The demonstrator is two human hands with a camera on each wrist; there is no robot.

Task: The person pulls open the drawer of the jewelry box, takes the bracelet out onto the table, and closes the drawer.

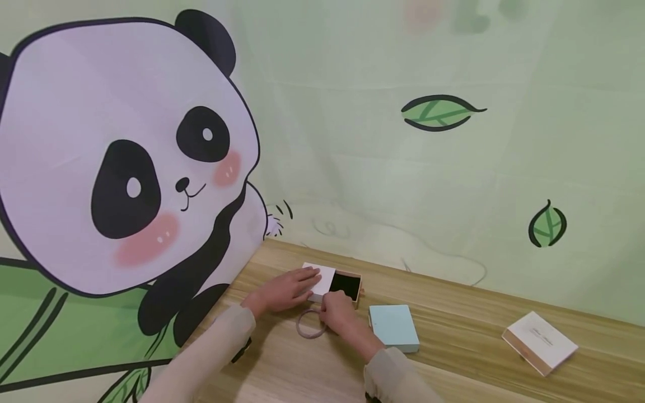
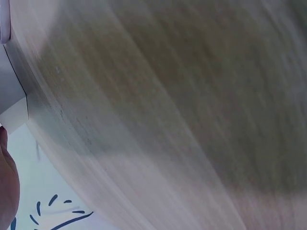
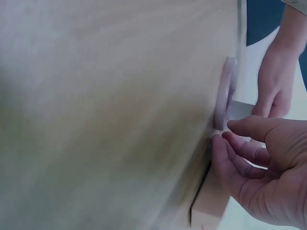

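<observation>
A slide-out box stands near the table's back edge, its white sleeve (image 1: 322,282) covering the left part and a black-lined drawer (image 1: 345,284) pulled out to the right. My left hand (image 1: 287,289) rests on the sleeve with its fingers laid across the top. Just in front of the box is a pale mauve bangle (image 1: 298,326), seen almost edge-on in the right wrist view. At the bangle's right side my right hand (image 1: 340,313) pinches its rim between thumb and fingertips. The left wrist view catches only a corner of the white box (image 2: 14,112) and a bit of finger.
To the right of my right hand lies a light blue square box (image 1: 395,326). Farther right sits a closed white box with brownish-pink sides (image 1: 541,341). Behind the wooden table (image 1: 463,313) hangs a green backdrop (image 1: 353,140) with a panda and leaves.
</observation>
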